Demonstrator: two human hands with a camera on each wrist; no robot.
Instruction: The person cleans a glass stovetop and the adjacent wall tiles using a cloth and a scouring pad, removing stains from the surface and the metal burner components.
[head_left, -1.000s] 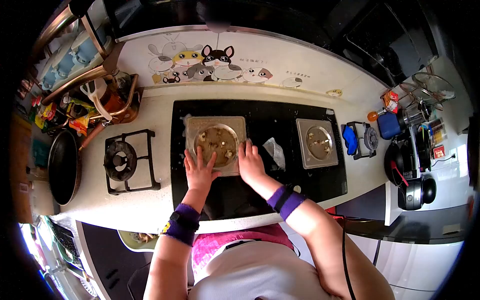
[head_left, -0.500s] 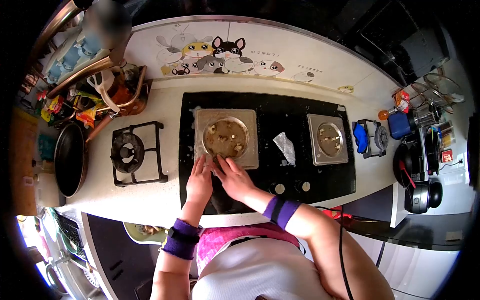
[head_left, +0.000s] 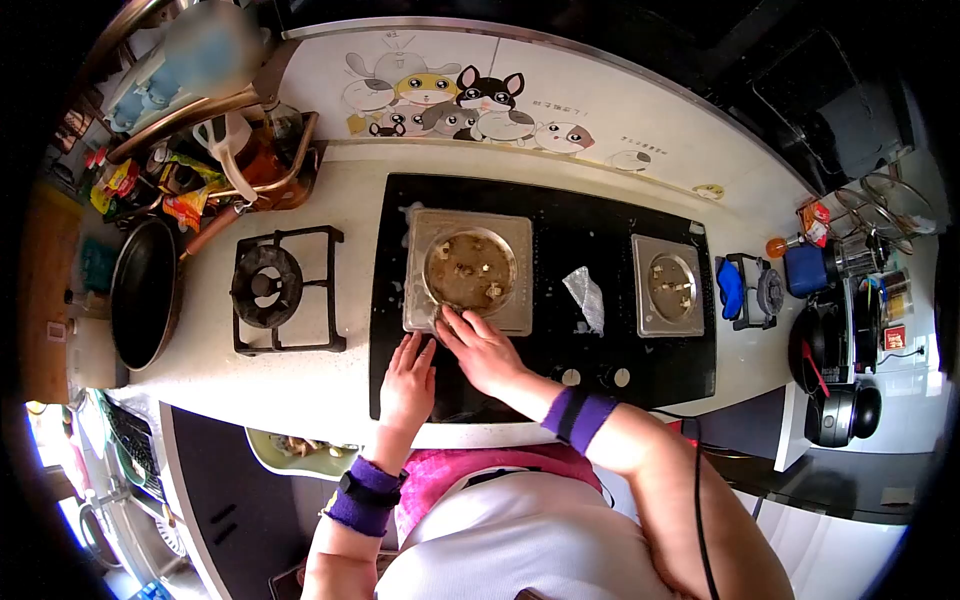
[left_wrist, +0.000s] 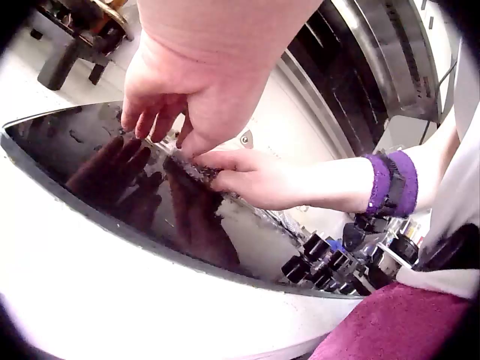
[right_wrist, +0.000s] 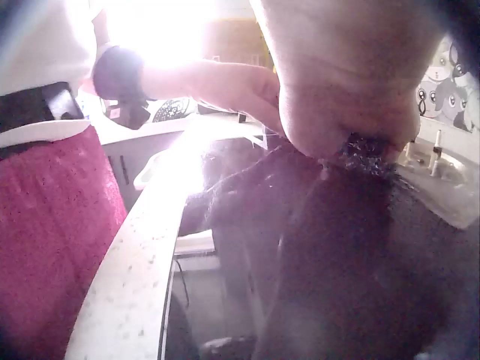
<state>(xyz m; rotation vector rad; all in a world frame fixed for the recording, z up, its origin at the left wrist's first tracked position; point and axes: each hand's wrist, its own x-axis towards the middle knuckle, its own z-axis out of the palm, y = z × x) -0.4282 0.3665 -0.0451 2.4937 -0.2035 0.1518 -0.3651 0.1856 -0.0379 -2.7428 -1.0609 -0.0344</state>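
Resting on black glass, my left hand (head_left: 408,385) has its fingers extended just in front of the left metal plate (head_left: 420,272), whose round hollow holds brown liquid and pale bits. Beside it, my right hand (head_left: 488,358) reaches to the plate's front-left corner. In the left wrist view, a dark wiry pad (left_wrist: 201,172) lies under the right hand's (left_wrist: 262,180) thumb and fingers, close to my left hand (left_wrist: 210,82). The right wrist view shows that wiry pad (right_wrist: 364,154) gripped beneath my right hand (right_wrist: 345,105).
A crumpled silvery piece (head_left: 585,300) lies between the left plate and a second metal plate (head_left: 645,318). Left of the cooktop are a black pan stand (head_left: 338,290) and a frying pan (head_left: 148,290). Two knobs, one of them a round knob (head_left: 571,377), sit near the front edge.
From the plate's two sides, both hands have come together at its front-left corner. My left hand has slid off the plate toward the front. The head view has shifted.
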